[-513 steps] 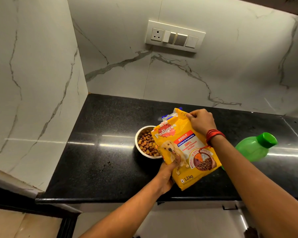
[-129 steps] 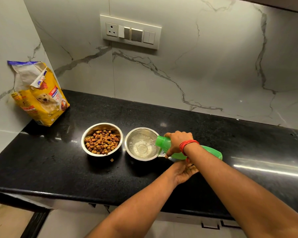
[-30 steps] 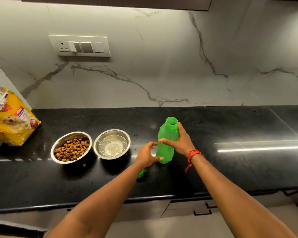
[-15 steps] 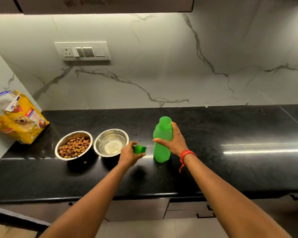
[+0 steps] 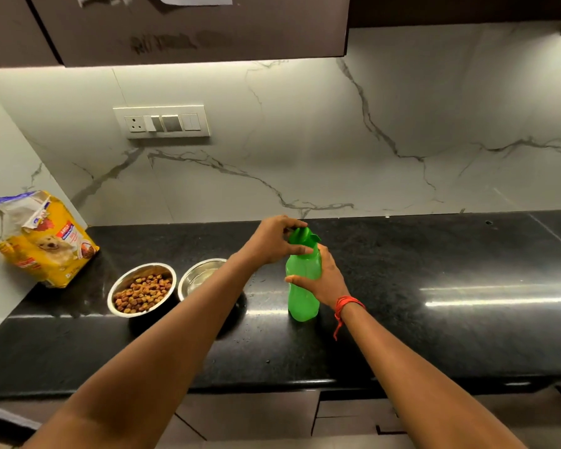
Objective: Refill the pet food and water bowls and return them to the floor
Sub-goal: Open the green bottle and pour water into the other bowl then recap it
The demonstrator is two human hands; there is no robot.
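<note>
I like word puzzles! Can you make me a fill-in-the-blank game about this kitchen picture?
1. The left hand puts the cap on the ____ plastic bottle.
2. The round steel bowl nearest the yellow dog-food bag holds brown ____.
3. The right hand has a ____ thread at its wrist.

Missing words: green; kibble; red

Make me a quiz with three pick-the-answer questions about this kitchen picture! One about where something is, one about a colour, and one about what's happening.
1. Where is the food bag?
A. left end of the counter
B. on the floor
C. inside a bowl

2. What colour is the bottle?
A. red
B. green
C. blue

3. What is in the food bowl?
A. nothing
B. water
C. brown kibble

Answers:
1. A: it leans in the left corner on the black counter.
2. B: bottle and cap are both green; the left hand holds the cap and the right hand holds the body.
3. C: brown pieces fill it, beside the water bowl.
</note>
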